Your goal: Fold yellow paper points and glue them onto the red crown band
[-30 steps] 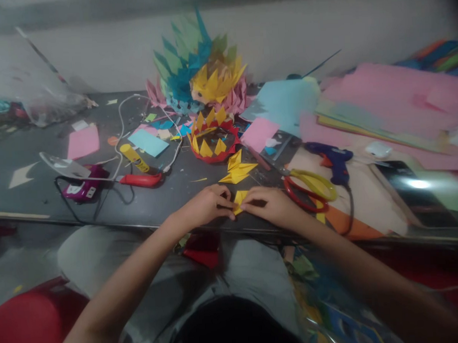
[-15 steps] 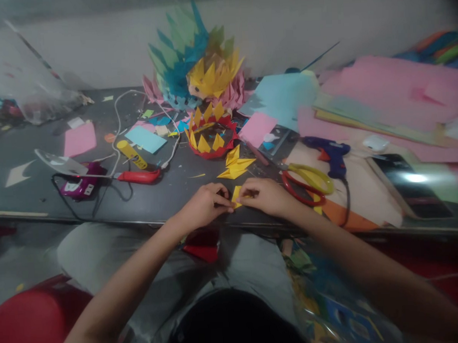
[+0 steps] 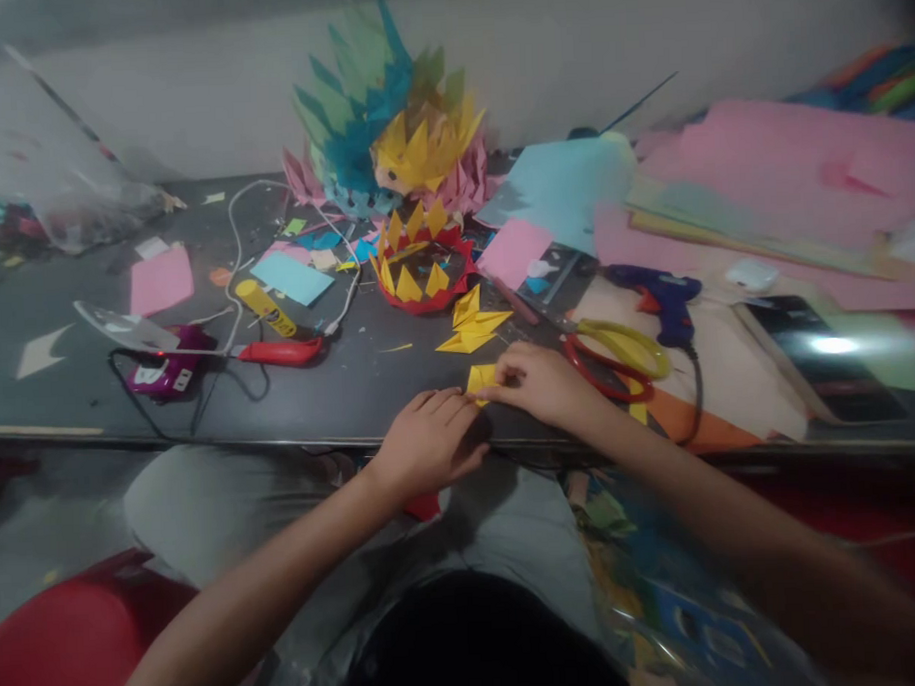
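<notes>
A small piece of yellow paper (image 3: 481, 379) lies at the near edge of the table. My right hand (image 3: 540, 382) pinches its right side between thumb and finger. My left hand (image 3: 431, 439) reaches over the table edge with fingers stretched out, its fingertips at the paper's lower left. Just beyond lie several folded yellow paper pieces (image 3: 472, 327). Behind them stands a ring of red folded paper (image 3: 426, 302) with yellow points. Red-and-yellow-handled scissors (image 3: 615, 352) rest to the right of my right hand.
A blue glue gun (image 3: 670, 301) and a phone (image 3: 825, 360) lie at the right. Left are a red cutter (image 3: 282, 352), a yellow glue stick (image 3: 265, 308) and a purple power adapter (image 3: 171, 368) with cables. A multicoloured paper model (image 3: 390, 125) stands at the back, beside pink sheets (image 3: 781, 162).
My left hand has moved down toward me, from pinching at the paper to stretched fingers at its near edge. More of the yellow paper shows. My right hand stays on it, slightly higher.
</notes>
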A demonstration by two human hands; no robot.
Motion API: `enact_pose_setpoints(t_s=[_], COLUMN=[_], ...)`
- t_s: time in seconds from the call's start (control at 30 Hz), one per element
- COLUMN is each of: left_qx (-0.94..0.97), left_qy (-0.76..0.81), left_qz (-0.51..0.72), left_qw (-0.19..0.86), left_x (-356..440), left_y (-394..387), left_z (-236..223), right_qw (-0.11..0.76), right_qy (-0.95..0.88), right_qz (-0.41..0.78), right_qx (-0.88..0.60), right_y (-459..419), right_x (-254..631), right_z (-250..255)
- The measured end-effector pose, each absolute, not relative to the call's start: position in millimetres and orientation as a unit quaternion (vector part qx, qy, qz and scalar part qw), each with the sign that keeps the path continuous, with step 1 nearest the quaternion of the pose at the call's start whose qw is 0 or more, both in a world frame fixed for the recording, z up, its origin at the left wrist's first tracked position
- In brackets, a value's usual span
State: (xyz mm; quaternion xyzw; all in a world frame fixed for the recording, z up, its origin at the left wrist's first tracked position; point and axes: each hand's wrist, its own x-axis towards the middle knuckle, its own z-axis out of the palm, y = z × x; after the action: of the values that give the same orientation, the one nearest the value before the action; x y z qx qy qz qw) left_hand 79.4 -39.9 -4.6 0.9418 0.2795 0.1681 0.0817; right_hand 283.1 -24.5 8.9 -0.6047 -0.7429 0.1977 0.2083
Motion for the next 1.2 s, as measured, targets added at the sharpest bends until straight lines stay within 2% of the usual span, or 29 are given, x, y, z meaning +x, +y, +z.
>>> enact_pose_setpoints(t_s=[0.17, 0.5, 0.63, 0.93, 1.07, 1.2], left_qx=[0.941, 0.940, 0.937, 0.955, 0.925, 0.894], left_qy=[0.288, 0.284, 0.301, 0.258, 0.346, 0.423], left_qz=[0.166, 0.181, 0.169, 0.111, 0.111, 0.124], left_qw=[0.070, 0.051, 0.045, 0.100, 0.110, 0.087], left_x=[82.9, 82.7, 82.4, 70.8, 85.4, 108.6], left_y=[-44.7, -45.2, -48.9, -41.6, -50.2, -68.8], left_z=[-6.1, -11.3, -11.3, 2.9, 12.3, 11.0], right_qw=[0.174, 0.097, 0.111, 0.105, 0.132, 0.179], right_qy=[-0.753, -0.764, -0.773, -0.752, -0.724, -0.699], right_qz=[0.227, 0.176, 0.185, 0.290, 0.255, 0.169], right_qx=[-0.592, -0.613, -0.596, -0.583, -0.627, -0.672], right_y=[-22.9, -22.6, -20.1, -11.8, -18.9, -29.7], right_x=[287.5, 286.1, 290.5, 298.0, 291.6, 274.8], right_z=[13.0, 15.8, 15.8, 25.4, 24.8, 17.3])
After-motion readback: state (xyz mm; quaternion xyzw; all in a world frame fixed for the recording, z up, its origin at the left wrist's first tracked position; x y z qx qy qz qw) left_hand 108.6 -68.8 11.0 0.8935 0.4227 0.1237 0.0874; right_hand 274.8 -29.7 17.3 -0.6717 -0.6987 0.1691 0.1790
